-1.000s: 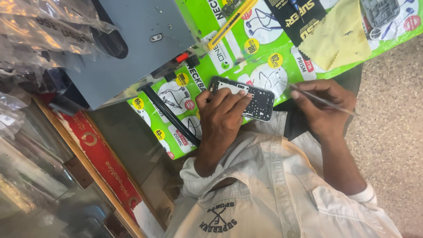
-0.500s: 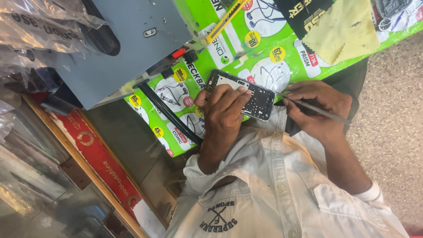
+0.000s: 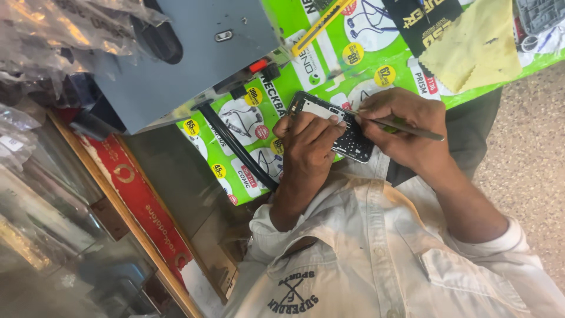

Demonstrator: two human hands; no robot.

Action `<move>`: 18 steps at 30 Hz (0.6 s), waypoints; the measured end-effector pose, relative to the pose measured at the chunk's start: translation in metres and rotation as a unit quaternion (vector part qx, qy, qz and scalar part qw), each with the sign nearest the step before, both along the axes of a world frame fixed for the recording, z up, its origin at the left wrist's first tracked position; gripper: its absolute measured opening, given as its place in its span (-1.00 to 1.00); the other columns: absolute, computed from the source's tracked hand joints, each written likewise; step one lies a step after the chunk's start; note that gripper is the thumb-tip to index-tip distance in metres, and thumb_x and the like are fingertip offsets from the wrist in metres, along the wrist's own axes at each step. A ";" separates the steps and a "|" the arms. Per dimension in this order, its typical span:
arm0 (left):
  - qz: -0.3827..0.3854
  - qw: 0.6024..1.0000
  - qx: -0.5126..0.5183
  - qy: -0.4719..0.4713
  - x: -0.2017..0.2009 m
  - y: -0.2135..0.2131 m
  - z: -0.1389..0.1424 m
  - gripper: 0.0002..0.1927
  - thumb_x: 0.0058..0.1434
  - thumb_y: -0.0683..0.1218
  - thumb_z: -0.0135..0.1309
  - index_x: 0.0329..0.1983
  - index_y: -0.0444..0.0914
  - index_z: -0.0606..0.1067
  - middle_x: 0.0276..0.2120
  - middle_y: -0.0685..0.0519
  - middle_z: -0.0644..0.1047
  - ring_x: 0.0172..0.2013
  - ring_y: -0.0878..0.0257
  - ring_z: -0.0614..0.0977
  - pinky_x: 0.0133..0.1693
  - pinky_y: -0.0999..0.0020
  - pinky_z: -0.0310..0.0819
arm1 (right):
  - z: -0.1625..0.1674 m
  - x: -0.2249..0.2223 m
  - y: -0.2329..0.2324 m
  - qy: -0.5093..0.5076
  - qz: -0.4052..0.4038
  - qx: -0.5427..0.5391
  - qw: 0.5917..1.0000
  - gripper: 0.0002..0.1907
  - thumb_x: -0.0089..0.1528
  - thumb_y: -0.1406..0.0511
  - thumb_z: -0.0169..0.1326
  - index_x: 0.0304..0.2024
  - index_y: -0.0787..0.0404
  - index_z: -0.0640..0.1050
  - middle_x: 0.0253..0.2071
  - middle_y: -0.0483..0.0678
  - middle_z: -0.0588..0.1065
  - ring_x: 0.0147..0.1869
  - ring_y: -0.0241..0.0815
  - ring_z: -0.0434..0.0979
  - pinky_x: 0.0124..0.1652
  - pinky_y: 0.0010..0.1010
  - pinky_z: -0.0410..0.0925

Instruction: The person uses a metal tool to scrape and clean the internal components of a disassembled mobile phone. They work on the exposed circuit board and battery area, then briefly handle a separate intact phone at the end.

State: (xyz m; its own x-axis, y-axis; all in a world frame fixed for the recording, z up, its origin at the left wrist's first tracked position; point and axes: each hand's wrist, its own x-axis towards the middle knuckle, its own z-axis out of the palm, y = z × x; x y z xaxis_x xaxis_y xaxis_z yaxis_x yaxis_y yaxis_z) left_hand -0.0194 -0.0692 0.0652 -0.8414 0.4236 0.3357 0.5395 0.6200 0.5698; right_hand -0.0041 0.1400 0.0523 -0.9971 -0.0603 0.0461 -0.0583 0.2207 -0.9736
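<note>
My left hand [image 3: 309, 141] grips an opened black phone [image 3: 356, 144] with its inner parts exposed, fingers curled over its upper edge. The phone rests on a green printed mat [image 3: 247, 112]. My right hand [image 3: 406, 123] pinches a thin metal tool [image 3: 415, 129] like a pen. The tool's tip touches the top of the phone, right beside my left fingertips. Both white shirt sleeves reach up from the bottom of the view.
A grey metal box [image 3: 194, 53] with a black cable [image 3: 235, 147] stands left of the phone. A yellow cloth [image 3: 471, 47] and a yellow cutter [image 3: 318, 26] lie further up the mat. Clear plastic bags [image 3: 47, 29] and a red strip [image 3: 141, 200] line the left.
My right hand has closed in on the phone, bringing the tool's tip from off to the right onto its top edge. My left hand keeps holding the phone.
</note>
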 end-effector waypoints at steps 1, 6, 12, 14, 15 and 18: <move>-0.001 1.000 0.005 0.000 -0.001 -0.002 0.000 -0.71 0.05 -0.33 0.19 -0.15 -0.22 0.61 -0.18 0.17 0.60 -0.06 0.27 0.54 0.07 0.16 0.11 | 0.001 0.000 0.000 -0.008 -0.001 0.000 1.000 -0.82 0.13 0.56 0.26 -0.22 0.40 0.57 -0.10 0.11 0.59 -0.04 -0.16 0.66 -0.04 -0.45 0.51; 0.004 1.000 0.029 -0.009 -0.003 -0.009 -0.006 -0.68 -0.01 -0.33 0.19 -0.16 -0.23 0.63 -0.18 0.16 0.61 -0.07 0.25 0.53 0.06 0.17 0.12 | -0.001 -0.003 -0.004 -0.038 -0.017 0.005 0.999 -0.84 0.15 0.56 0.24 -0.22 0.37 0.59 -0.09 0.10 0.60 -0.02 -0.17 0.67 -0.01 -0.46 0.52; 0.016 0.999 0.048 -0.014 0.000 -0.014 -0.007 -0.69 0.02 -0.35 0.19 -0.16 -0.24 0.63 -0.17 0.16 0.61 -0.06 0.25 0.55 0.10 0.21 0.18 | -0.006 -0.015 -0.021 0.034 0.018 0.085 0.996 -0.85 0.16 0.56 0.30 -0.28 0.38 0.57 -0.13 0.08 0.62 -0.07 -0.17 0.66 -0.09 -0.44 0.48; 0.019 0.999 0.045 -0.011 -0.005 -0.015 -0.007 -0.68 0.00 -0.34 0.18 -0.16 -0.24 0.63 -0.18 0.15 0.62 -0.08 0.25 0.55 0.08 0.21 0.16 | 0.002 -0.013 -0.018 0.023 0.000 0.053 0.998 -0.84 0.16 0.54 0.29 -0.25 0.36 0.58 -0.12 0.08 0.61 -0.02 -0.16 0.67 -0.01 -0.43 0.50; 0.024 0.999 0.043 -0.018 -0.003 -0.016 -0.006 -0.67 -0.01 -0.34 0.18 -0.16 -0.24 0.63 -0.19 0.15 0.62 -0.09 0.25 0.54 0.07 0.20 0.16 | 0.005 -0.010 -0.018 0.010 -0.006 0.035 0.999 -0.84 0.17 0.53 0.29 -0.23 0.35 0.59 -0.12 0.07 0.60 0.01 -0.16 0.67 0.03 -0.43 0.51; 0.030 0.998 0.047 -0.010 -0.006 -0.016 -0.007 -0.70 0.03 -0.36 0.17 -0.18 -0.23 0.62 -0.20 0.17 0.62 -0.09 0.27 0.56 0.05 0.20 0.12 | 0.003 -0.014 -0.023 0.002 0.000 0.011 1.000 -0.85 0.16 0.53 0.26 -0.23 0.36 0.57 -0.11 0.08 0.60 -0.04 -0.16 0.66 -0.02 -0.45 0.49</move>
State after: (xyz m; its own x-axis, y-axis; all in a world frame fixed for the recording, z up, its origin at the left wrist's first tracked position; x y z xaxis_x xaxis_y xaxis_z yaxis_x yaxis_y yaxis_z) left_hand -0.0250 -0.0849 0.0577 -0.8715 0.3390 0.3543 0.4903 0.5950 0.6369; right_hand -0.0179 0.1166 0.0554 -0.9970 -0.0610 0.0484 -0.0618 0.2424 -0.9682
